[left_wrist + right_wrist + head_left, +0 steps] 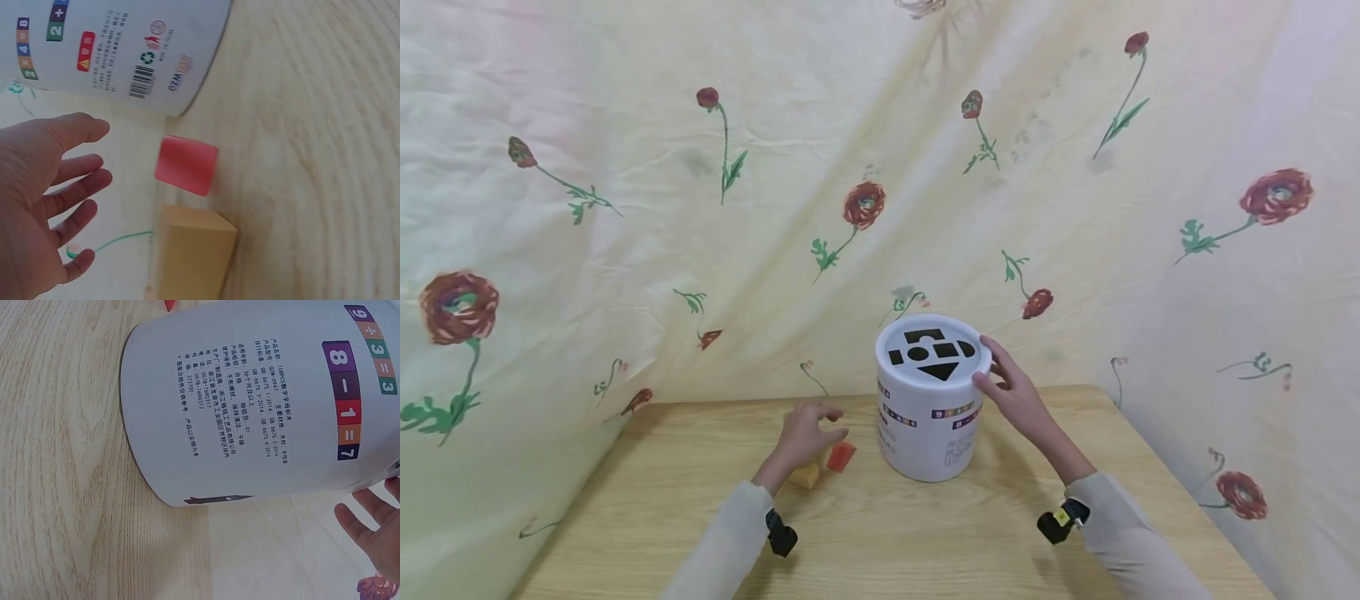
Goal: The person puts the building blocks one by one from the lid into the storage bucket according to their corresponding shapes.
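White tub [929, 417] with shape-cutout lid [934, 354] stands mid desk [647, 508], toward the far edge. Your right hand [1017, 392] sits at the lid's right rim, fingers slightly bent and touching it, not wrapped round. Your left hand [805, 429] hovers left of the tub, fingers spread loose, holding nothing. Red block [840, 457] and yellow block [806, 476] lie just beside each other under and near that hand, red one closer to the tub

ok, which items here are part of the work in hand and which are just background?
In play:
white tub with shape-slot lid
red block
yellow block
left hand above the blocks
right hand at the lid rim

Background:
wooden table
floral cloth
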Demonstrator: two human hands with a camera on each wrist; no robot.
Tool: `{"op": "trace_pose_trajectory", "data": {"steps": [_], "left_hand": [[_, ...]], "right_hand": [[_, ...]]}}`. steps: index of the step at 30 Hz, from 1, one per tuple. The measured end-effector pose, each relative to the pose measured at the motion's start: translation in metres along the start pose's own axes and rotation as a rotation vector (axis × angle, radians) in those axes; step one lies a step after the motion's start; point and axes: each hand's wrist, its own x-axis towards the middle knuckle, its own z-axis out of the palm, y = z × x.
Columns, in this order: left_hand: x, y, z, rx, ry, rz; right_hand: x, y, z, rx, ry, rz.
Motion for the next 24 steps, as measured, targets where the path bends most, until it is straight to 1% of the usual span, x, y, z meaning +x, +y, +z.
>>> {"op": "trace_pose_trajectory", "data": {"steps": [8,11,15,19,23,24], "left_hand": [[-0.008,-0.010,0.006,0.086,-0.045,-0.054],[-0.011,-0.010,0.008,0.095,-0.059,-0.079],[-0.013,-0.010,0.010,0.100,-0.050,-0.108],[-0.014,-0.010,0.014,0.119,-0.044,-0.116],[-0.015,-0.010,0.019,0.130,-0.044,-0.108],[-0.015,-0.010,0.020,0.127,-0.042,-0.094]], "right_hand": [[0.001,-0.002,0.000,-0.005,0.002,0.000],[0.000,-0.003,0.000,-0.002,0.004,0.004],[0.000,-0.001,0.000,0.002,0.006,0.003],[0.000,0.001,0.000,0.006,0.007,-0.002],[0.000,0.002,0.000,0.010,0.007,-0.004],[0.000,0.002,0.000,0.011,0.007,-0.004]]}}
